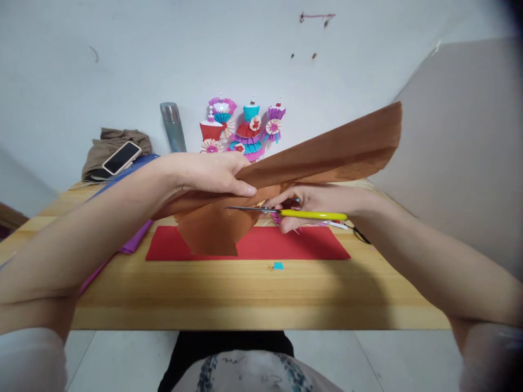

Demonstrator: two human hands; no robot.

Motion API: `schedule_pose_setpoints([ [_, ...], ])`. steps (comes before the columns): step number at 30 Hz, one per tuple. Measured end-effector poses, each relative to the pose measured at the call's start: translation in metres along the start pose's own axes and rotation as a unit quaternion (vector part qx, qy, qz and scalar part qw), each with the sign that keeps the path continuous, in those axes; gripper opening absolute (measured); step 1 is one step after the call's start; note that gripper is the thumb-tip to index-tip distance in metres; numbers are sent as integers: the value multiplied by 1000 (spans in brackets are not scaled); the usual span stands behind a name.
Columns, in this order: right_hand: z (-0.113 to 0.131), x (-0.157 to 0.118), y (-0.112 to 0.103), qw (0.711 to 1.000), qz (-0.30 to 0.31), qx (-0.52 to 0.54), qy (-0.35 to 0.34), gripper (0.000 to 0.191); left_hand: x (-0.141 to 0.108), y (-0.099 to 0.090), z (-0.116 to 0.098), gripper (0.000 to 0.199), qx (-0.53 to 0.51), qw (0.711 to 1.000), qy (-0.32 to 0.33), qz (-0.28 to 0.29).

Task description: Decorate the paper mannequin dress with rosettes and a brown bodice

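Observation:
A long sheet of brown crepe paper [327, 149] stretches up to the right, folded lengthwise, with a loose flap hanging below. My left hand [216, 171] is closed on its middle, thumb on top. In my right hand [300, 204] is a pair of scissors [312, 214] with yellow handles, fingers curled behind them. Their blades point left, in front of the hanging flap, just below my left thumb; whether they touch the paper I cannot tell. Beneath the flap, a strip of red paper [294, 243] lies flat on the wooden table [229, 299].
Several colourful paper dress figures [249, 128] stand against the wall, beside a grey-green bottle [173, 128]. At the left are a phone [121, 158] on brown cloth [98, 155] and purple paper [137, 238]. A small blue scrap [278, 265] lies near the table's front.

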State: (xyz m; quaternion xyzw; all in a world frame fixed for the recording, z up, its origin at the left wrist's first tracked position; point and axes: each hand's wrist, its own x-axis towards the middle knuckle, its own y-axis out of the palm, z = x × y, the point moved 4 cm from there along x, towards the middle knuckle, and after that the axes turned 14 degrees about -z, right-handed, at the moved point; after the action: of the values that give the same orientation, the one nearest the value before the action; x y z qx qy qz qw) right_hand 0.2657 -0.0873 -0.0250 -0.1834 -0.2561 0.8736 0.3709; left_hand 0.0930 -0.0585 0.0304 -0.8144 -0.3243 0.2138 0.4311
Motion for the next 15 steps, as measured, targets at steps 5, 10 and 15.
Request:
schedule_pose_setpoints([
  [5,1,3,0,1000,0,25,7,34,-1,-1,0,31,10,1000,-12,-1],
  [10,0,4,0,999,3,32,14,36,-2,-1,2,34,-8,999,-29,-10],
  [15,0,4,-1,999,-7,29,30,38,0,-1,3,41,7,1000,-25,1],
])
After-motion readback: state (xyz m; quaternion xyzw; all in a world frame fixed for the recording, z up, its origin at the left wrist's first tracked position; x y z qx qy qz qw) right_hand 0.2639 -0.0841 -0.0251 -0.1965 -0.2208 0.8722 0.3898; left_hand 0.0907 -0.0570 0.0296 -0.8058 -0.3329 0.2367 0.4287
